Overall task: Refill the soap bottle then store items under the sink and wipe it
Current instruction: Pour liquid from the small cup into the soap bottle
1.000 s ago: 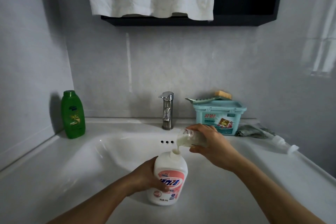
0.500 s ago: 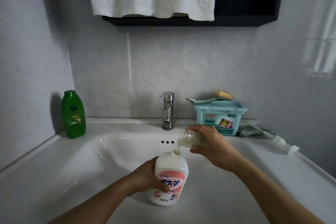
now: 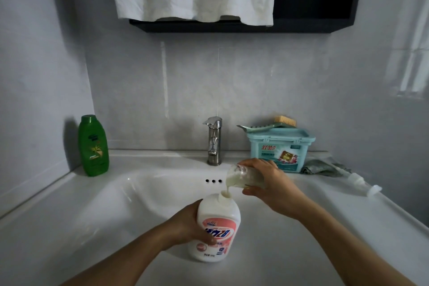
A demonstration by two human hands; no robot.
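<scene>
A green bottle (image 3: pixel 93 146) stands far left, its label too small to read. Near centre, the left hand (image 3: pixel 188 225) grips the soap bottle (image 3: pixel 217 227), upright at the near side of the sink (image 3: pixel 139 193); the blue lettering on its pink label is illegible. The right hand (image 3: pixel 269 183) curls round a tilted clear container (image 3: pixel 239 177) pouring white liquid into the open neck, so refilling is under way. The teal box (image 3: pixel 279 150) shows red characters. The next move likely calls for levelling the container and refitting the pump (image 3: pixel 362 183) lying far right.
</scene>
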